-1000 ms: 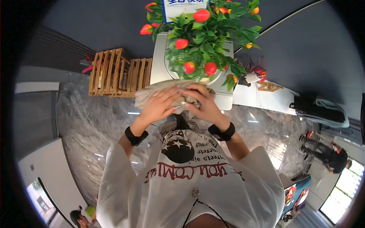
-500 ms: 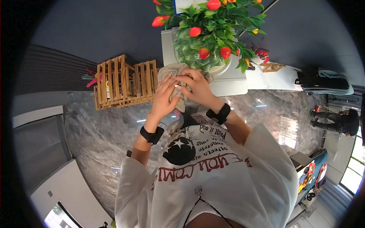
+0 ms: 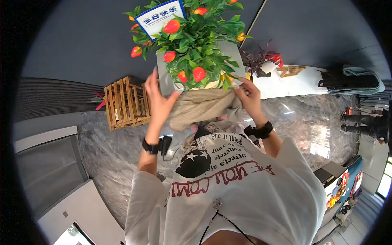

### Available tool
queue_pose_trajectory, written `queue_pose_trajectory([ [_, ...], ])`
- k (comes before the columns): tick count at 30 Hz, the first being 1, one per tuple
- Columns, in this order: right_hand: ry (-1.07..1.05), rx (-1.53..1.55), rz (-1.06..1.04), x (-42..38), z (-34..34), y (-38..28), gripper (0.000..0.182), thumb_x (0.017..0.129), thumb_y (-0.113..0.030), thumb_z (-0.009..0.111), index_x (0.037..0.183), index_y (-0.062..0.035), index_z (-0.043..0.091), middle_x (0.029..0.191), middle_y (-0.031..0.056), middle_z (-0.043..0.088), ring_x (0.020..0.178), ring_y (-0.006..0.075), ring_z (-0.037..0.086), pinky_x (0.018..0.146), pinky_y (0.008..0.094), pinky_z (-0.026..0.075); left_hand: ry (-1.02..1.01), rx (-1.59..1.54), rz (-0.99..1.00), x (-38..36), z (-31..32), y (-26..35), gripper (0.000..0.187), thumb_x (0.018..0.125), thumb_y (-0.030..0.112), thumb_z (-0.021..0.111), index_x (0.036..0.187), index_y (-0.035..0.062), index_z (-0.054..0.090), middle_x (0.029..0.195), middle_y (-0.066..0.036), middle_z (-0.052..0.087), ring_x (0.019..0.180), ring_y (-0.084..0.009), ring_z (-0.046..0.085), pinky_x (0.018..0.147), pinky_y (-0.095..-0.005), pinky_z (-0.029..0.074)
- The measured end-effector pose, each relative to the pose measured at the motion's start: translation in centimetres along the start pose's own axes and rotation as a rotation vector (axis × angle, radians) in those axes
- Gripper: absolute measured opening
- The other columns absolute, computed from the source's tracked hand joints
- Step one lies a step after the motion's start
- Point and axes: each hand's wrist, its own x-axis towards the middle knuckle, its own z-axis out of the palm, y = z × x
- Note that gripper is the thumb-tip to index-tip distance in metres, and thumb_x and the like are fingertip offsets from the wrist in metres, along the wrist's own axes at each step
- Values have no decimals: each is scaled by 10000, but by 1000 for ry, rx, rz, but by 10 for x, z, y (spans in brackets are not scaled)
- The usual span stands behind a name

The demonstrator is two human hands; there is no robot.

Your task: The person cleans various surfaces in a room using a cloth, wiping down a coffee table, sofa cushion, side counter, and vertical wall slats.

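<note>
A tan cloth (image 3: 200, 107) is spread between my two hands and hangs in loose folds at the front of a silver-grey square surface (image 3: 164, 75). My left hand (image 3: 159, 100) is at the cloth's left end, thumb on it and fingers reaching up beside the surface. My right hand (image 3: 251, 98) pinches the cloth's right end near the opposite corner. Just beyond stands a potted artificial plant (image 3: 196, 51) with green leaves and red fruits. A white card with a blue border (image 3: 160, 18) sticks out of it. The cloth and leaves hide part of the pot.
Slatted wooden racks (image 3: 126, 102) stand at the left. On the right, a white counter (image 3: 281, 87) carries a purple-leaved plant (image 3: 257, 61) and a small wooden frame (image 3: 290, 71). A person (image 3: 363, 122) is far right on the marbled floor (image 3: 106, 151).
My hands, together on the bunched cloth before, have moved apart to either side. The cloth has opened out between them. The plant and card appear farther left and lower in view.
</note>
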Motion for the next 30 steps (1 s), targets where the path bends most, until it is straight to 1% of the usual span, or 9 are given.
queue_pose_trajectory([
  [5, 110, 45, -56, 12, -29, 13, 293, 751, -43, 538, 1044, -29, 527, 708, 14, 551, 639, 48, 480, 591, 187, 385, -277, 189, 28, 33, 25, -53, 1028, 554, 170, 741, 1281, -26, 42, 1198, -223, 276, 1142, -317, 295, 940, -356, 276],
  [7, 86, 69, 51, 10, -30, 14, 283, 758, -36, 525, 1042, -28, 526, 709, 16, 554, 641, 47, 483, 588, 180, 376, -221, 158, 69, 32, 28, -46, 422, 635, 95, 662, 992, 1, 456, 907, -120, 531, 857, -214, 515, 752, -317, 403],
  [11, 92, 102, -20, 13, -20, 18, 298, 753, -22, 513, 1052, -27, 517, 697, -8, 515, 640, 38, 449, 594, 173, 359, -237, 329, 160, 29, 27, -61, 164, 651, 96, 641, 704, -8, 525, 610, -72, 536, 585, -190, 525, 560, -309, 411],
  [14, 75, 114, 0, 17, -16, 11, 309, 747, -14, 511, 1056, -26, 514, 697, -16, 502, 641, 36, 435, 594, 169, 353, -244, 286, 128, 24, 36, -58, 155, 647, 90, 638, 708, -1, 529, 638, -80, 545, 600, -199, 528, 569, -309, 411],
  [16, 59, 102, 4, 15, -16, 12, 308, 747, -14, 510, 1055, -24, 514, 698, -16, 504, 641, 36, 437, 592, 169, 353, -245, 270, -6, 16, 46, -68, 624, 598, 135, 694, 1054, -47, 308, 1032, -190, 354, 963, -310, 360, 825, -363, 296],
  [19, 51, 60, -4, 16, -16, 13, 297, 753, -24, 509, 1050, -19, 518, 685, -16, 501, 640, 38, 439, 593, 169, 356, -249, 266, -98, 14, 51, -70, 1008, 569, 141, 724, 1251, -103, 23, 1269, -277, 185, 1173, -376, 240, 962, -390, 228],
  [23, -33, 22, 52, 17, -30, 6, 233, 782, -64, 485, 1000, -9, 546, 754, 11, 556, 671, 55, 466, 625, 185, 376, -192, 275, -9, 9, 37, -24, 889, 656, 164, 662, 1265, -89, 66, 1305, -281, 127, 1208, -387, 180, 975, -389, 203],
  [27, -30, -74, -88, 21, -54, -10, 280, 809, -81, 370, 1034, 14, 507, 961, 90, 573, 849, 153, 515, 786, 273, 385, -181, 743, -57, -28, 19, -13, 660, 788, 328, 485, 1254, -54, 218, 1306, -254, 184, 1221, -364, 180, 974, -432, 184],
  [30, -165, -520, -414, 26, -44, -14, 416, 686, -118, 509, 1089, -19, 485, 1239, 163, 361, 1154, 321, 302, 955, 395, 236, -234, 763, -16, -47, 17, -8, 601, 784, 337, 475, 1251, 7, 290, 1307, -189, 248, 1219, -341, 208, 970, -447, 185],
])
